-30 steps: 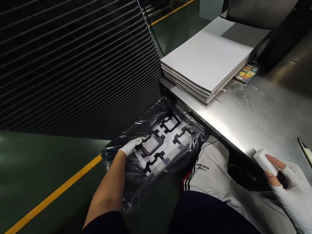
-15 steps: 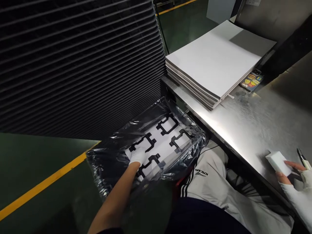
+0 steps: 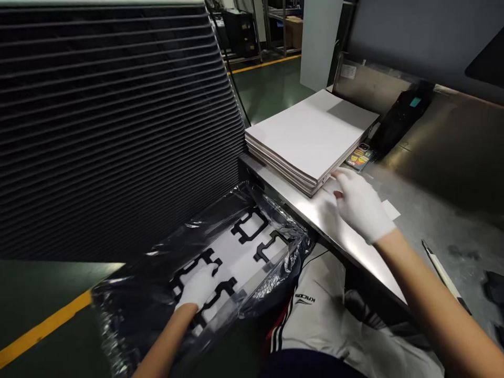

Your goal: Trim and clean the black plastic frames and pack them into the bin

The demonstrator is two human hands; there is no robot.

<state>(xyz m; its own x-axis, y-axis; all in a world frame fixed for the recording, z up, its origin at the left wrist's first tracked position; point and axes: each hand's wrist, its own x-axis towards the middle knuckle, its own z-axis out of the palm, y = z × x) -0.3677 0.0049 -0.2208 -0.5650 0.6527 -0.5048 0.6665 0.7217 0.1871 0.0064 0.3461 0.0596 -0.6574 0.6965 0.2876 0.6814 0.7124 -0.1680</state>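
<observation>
My left hand (image 3: 199, 286), in a white glove with bare fingertips, is down in a box lined with clear plastic (image 3: 153, 262). It rests by one of several black frame-shaped parts (image 3: 251, 224) lying on a white sheet; whether its fingers grip anything is hidden. My right hand (image 3: 360, 202), gloved the same way, hovers over the metal table at the near corner of the stack of white sheets (image 3: 311, 134). Its thumb and forefinger are apart with nothing visible between them. A small white block (image 3: 391, 210) lies on the table behind that hand.
The metal table (image 3: 425, 220) holds a phone in a patterned case (image 3: 359, 157) and a pen-like tool (image 3: 443, 270). A tall ribbed black stack (image 3: 118, 131) stands at the left, beside the box. Yellow floor line (image 3: 47, 328) at lower left.
My right hand has let go of the white block and moved across to the sheet stack. The view has shifted, with more of the background showing. My left hand stays in the box.
</observation>
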